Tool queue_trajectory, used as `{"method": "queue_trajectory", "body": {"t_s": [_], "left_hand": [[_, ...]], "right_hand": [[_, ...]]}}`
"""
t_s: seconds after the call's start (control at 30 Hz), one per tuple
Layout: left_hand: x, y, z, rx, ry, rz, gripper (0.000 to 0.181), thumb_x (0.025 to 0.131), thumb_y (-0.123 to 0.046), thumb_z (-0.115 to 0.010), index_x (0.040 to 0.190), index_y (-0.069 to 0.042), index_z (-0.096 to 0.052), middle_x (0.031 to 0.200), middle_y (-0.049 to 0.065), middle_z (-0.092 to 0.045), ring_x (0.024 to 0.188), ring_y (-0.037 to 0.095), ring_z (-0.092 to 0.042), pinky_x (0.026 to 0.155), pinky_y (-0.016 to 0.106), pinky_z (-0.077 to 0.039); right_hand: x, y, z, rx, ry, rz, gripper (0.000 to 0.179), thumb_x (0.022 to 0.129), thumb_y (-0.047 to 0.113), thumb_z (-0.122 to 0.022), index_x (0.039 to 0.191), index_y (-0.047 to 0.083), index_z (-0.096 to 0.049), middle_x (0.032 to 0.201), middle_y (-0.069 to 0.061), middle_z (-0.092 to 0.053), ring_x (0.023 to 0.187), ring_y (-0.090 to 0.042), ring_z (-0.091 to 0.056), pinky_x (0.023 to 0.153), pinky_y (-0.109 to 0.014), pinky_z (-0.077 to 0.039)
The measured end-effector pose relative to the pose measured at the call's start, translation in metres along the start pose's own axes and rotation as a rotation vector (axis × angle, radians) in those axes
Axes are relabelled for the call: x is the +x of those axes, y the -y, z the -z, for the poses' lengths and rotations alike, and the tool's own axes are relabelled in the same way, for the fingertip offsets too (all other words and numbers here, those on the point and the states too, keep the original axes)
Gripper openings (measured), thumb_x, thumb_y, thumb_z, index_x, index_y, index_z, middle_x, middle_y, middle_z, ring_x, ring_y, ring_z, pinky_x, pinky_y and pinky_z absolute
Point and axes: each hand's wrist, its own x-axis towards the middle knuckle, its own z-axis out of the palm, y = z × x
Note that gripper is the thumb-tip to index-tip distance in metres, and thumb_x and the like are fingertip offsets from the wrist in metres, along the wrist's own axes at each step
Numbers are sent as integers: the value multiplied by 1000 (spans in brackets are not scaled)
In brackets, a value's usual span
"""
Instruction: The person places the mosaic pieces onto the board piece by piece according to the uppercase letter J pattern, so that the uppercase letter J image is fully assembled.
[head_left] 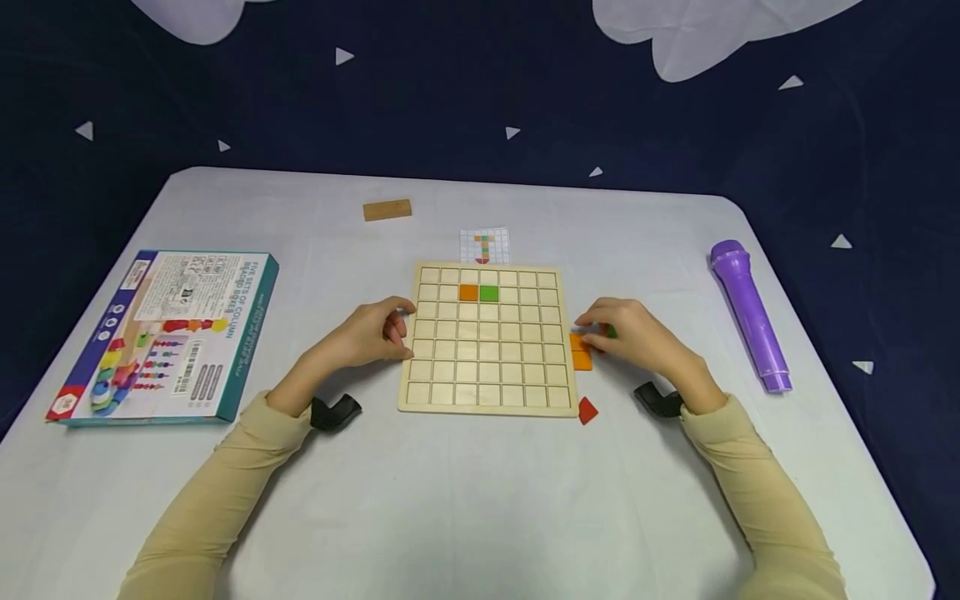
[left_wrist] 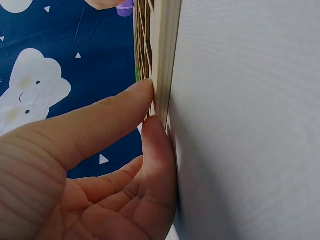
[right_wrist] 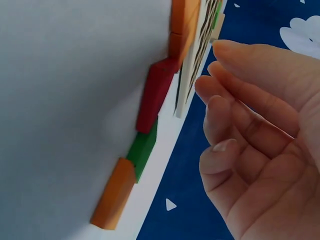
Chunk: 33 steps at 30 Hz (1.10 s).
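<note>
A wooden grid board [head_left: 487, 410] lies flat on the white table. An orange square tile [head_left: 468, 292] and a green square tile [head_left: 489, 293] sit side by side in its second row. My left hand [head_left: 372, 332] touches the board's left edge, thumb and index finger spread along it; in the left wrist view, the fingertips [left_wrist: 145, 86] are at the rim. My right hand [head_left: 626, 333] hovers by the right edge, loosely curled and holding nothing, above orange tiles [head_left: 581, 360] and a partly hidden green tile [head_left: 612, 332]. A red tile [right_wrist: 156, 92] lies among them.
A small card [head_left: 484, 245] with a coloured grid pattern lies behind the board, and a wooden block [head_left: 387, 210] lies farther back. At left is a flat toy box [head_left: 168, 333]; at right, a purple microphone-shaped object [head_left: 750, 317]. A dark patterned cloth [head_left: 420, 100] hangs behind the table.
</note>
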Motion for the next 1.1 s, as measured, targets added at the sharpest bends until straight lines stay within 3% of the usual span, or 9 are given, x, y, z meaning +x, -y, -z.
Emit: {"method": "queue_trajectory", "body": {"t_s": [0.4, 1.1], "left_hand": [[2, 1, -1, -22, 8, -23, 60, 74, -4, -76, 125, 6, -47, 88, 11, -57, 73, 13, -56, 69, 23, -46], [1, 1, -1, -15, 12, 12, 61, 74, -5, -76, 126, 5, -46, 89, 11, -57, 73, 14, -56, 69, 27, -47]], "right_hand": [[-5, -6, -4, 15, 53, 3, 18, 80, 7, -71, 99, 6, -72, 89, -3, -68, 72, -10, -54, 63, -22, -45], [-6, -7, -7, 23, 92, -13, 23, 80, 6, -69, 103, 5, -70, 95, -4, -67, 76, -11, -53, 68, -23, -47]]}}
